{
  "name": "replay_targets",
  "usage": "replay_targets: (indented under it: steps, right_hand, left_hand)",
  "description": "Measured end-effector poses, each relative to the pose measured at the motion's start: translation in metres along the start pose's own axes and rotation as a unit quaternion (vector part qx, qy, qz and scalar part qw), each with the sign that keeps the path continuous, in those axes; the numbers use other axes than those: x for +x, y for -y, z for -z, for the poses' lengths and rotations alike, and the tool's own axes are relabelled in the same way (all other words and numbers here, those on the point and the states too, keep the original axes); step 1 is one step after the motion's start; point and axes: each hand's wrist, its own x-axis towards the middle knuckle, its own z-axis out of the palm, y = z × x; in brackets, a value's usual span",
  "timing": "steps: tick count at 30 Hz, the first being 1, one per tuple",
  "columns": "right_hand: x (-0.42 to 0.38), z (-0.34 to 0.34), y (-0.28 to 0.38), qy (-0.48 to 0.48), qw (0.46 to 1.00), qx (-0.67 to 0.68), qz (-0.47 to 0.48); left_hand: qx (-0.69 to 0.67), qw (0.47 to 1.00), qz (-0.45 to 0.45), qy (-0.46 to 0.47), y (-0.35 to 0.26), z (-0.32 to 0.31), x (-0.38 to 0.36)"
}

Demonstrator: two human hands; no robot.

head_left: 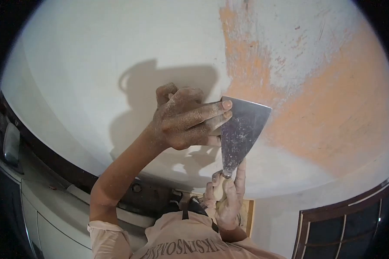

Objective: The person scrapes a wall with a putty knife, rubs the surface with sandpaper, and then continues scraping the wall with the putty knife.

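Note:
A wide putty knife [243, 131] is held up in front of the wall, its metal blade speckled with white dust and its broad edge at the top. My right hand [230, 198] is closed around its pale handle [220, 190], with one finger along the neck of the blade. My left hand [183, 118], coated in dust, grips the blade by its left edge. Two of its fingertips rest on the near face near the top corner, and another digit passes behind the blade. The remaining fingers are curled back.
The wall [95, 52] is white, with a scraped orange patch [333, 103] on the right. Shadows of my hands fall on it. Below left is a grey car [52, 216]. A dark-framed window [345, 224] is at lower right. My feet are near a wooden edge [249, 216].

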Motion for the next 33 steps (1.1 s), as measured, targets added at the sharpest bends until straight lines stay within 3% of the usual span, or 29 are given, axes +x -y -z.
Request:
replay_targets:
  steps: [3, 7, 10, 13, 17, 19, 30, 33]
  right_hand:
    - [0.007, -0.003, 0.005, 0.005, 1.000, -0.002, 0.009]
    - [0.003, -0.006, 0.005, 0.007, 1.000, -0.020, 0.017]
    - [0.008, -0.001, 0.010, 0.017, 1.000, -0.011, 0.007]
    - [0.001, -0.001, 0.011, 0.001, 0.999, -0.049, 0.008]
    - [0.002, 0.001, 0.004, -0.005, 0.999, -0.053, 0.001]
    - [0.000, -0.004, 0.007, -0.007, 0.994, -0.110, -0.016]
    - [0.006, -0.007, 0.011, -0.019, 0.990, -0.137, -0.014]
    - [0.000, -0.010, 0.007, -0.024, 0.990, -0.137, -0.013]
  left_hand:
    - [0.011, 0.999, 0.007, -0.036, 0.001, 0.000, 0.015]
    - [0.008, 1.000, -0.001, 0.019, -0.002, 0.003, 0.008]
    - [0.013, 1.000, -0.017, -0.019, 0.006, 0.001, 0.018]
    - [0.001, 0.999, -0.017, 0.050, 0.001, -0.005, 0.006]
    - [-0.008, 1.000, 0.019, -0.008, 0.000, 0.001, 0.016]
    - [-0.022, 0.999, 0.026, -0.010, -0.002, -0.003, 0.008]
    - [-0.020, 0.997, 0.043, -0.067, -0.002, -0.010, 0.003]
    - [-0.040, 0.996, 0.059, -0.046, -0.002, -0.007, -0.006]
